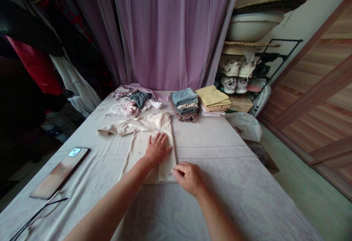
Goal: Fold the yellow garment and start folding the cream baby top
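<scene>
A cream long-sleeved top (143, 144) lies on the cloth-covered table, its right side folded inward and one sleeve stretched out to the left. My left hand (158, 147) rests flat on the folded part, fingers extended and palm down. At the lower right edge of the top is my right hand (188, 177), its fingers curled and its thumb against the index finger, closed on the fabric's edge. The palm side of that hand is hidden.
Beyond the top, a loose heap of clothes (129, 105) sits at the left. Folded stacks of blue-grey clothes (184, 100) and yellow clothes (213, 98) stand at the right. A phone (60, 173) and eyeglasses (41, 211) lie at the table's left edge.
</scene>
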{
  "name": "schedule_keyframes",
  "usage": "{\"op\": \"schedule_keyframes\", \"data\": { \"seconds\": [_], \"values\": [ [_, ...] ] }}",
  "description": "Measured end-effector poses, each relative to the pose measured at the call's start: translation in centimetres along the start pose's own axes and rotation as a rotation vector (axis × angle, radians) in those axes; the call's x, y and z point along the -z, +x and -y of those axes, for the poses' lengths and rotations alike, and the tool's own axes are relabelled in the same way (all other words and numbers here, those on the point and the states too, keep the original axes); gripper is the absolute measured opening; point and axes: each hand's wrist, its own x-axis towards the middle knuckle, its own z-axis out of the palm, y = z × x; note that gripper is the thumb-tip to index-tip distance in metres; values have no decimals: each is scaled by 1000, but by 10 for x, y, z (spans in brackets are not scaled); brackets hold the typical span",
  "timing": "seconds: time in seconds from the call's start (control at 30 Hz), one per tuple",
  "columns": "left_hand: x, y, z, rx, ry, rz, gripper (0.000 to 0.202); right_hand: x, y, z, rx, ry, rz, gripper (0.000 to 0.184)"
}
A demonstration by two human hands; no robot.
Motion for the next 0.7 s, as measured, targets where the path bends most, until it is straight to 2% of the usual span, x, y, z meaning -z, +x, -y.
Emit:
{"op": "schedule_keyframes", "data": {
  "seconds": [0.13,0.23,0.3,0.37,0.53,0.6,0.7],
  "values": [
    [-6,-20,-9,-137,-14,-36,53,1,7,-12,-51,19,-157,38],
    [-7,-27,-9,-188,-14,-28,54,10,32,-21,-130,-36,-156,33],
    [-6,-27,-8,-199,-14,-21,53,17,60,-25,-164,-88,-86,26],
    [-5,-26,-7,-203,-28,-22,53,23,96,-30,-214,-134,-30,26],
    [-5,-27,-8,-185,-85,-20,59,19,191,-42,-329,-193,-11,32],
    [-5,-27,-9,-174,-101,-7,62,12,219,-46,-371,-210,-2,38],
    [-3,-28,-9,-179,-122,27,64,2,246,-48,-404,-226,1,57]
  ]
}}
